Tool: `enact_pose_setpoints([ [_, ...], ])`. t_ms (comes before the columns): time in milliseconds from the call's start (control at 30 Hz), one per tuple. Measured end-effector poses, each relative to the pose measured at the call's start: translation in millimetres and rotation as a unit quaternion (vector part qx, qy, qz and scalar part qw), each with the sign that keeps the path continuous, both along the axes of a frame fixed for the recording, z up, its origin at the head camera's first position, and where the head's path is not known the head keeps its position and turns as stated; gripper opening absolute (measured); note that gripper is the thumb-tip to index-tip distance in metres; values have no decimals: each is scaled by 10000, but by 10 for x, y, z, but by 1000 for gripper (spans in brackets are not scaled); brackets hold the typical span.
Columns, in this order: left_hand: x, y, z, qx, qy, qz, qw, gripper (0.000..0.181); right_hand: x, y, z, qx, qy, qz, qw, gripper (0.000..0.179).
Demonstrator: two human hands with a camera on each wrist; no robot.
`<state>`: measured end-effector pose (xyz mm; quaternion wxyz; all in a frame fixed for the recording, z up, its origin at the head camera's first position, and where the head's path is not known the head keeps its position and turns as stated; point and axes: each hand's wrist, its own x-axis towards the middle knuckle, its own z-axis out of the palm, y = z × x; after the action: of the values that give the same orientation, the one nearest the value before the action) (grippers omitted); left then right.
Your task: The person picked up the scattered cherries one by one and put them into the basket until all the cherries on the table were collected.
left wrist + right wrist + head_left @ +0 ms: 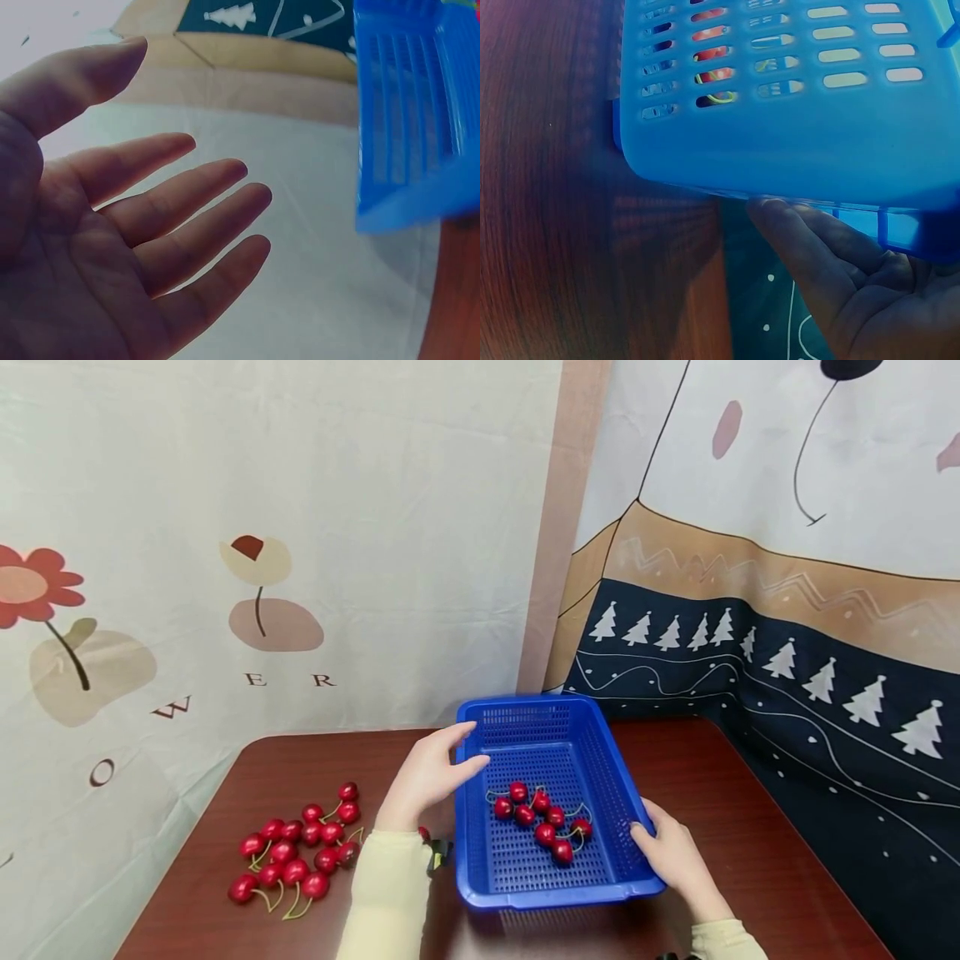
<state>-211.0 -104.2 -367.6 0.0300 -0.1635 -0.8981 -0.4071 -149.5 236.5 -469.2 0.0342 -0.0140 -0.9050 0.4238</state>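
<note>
Gripping a blue basket (570, 897) by its right side, toward the near corner: the right hand (675, 853), thumb over the rim, other fingers on the outside, mostly hidden in the head view. Left hand (429, 772) at the opposite side, thumb and fingers spread well apart, nothing in them. Basket right of centre over the brown table (187, 914), long axis running away from the person, far end angled slightly left. Relation that matters: the basket's left side lies just to the right of the left fingertips; the right hand is the nearer of the two, being in contact. On the basket's slotted floor, a loose cluster of red cherries (524, 815) with stems; well to the left, a second group of cherries (282, 853) on the wood, beyond the left sleeve (386, 893). Head view overlaps the left fingertips with the rim, so contact can't be judged there; left wrist view shows the palm, all five digits and a gap before the basket. Right wrist view adds the basket's slotted outside, red showing through, and shadow on the wood. Basket seems raised or tipped; how far, cannot tell.
</note>
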Motion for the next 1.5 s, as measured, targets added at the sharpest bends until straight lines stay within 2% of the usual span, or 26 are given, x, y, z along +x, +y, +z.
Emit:
enact_pose_setpoints([
  [233,-4,-226,-150,5,-213,317,9993,60,-6,6,-2,47,-4,-33,10000,46],
  [533,37,-332,-413,-201,-554,560,9967,61,-6,14,-5,23,-43,-26,10000,46],
  [1067,106,-616,-763,-886,-362,624,9934,47,-14,2,-1,48,24,19,10000,46],
  [1367,128,-717,-910,-1322,-697,873,9849,40,-15,4,0,45,55,48,10000,46],
  [1500,119,-759,-951,-1621,-610,907,9807,35,-13,6,-6,30,17,43,10000,46],
])
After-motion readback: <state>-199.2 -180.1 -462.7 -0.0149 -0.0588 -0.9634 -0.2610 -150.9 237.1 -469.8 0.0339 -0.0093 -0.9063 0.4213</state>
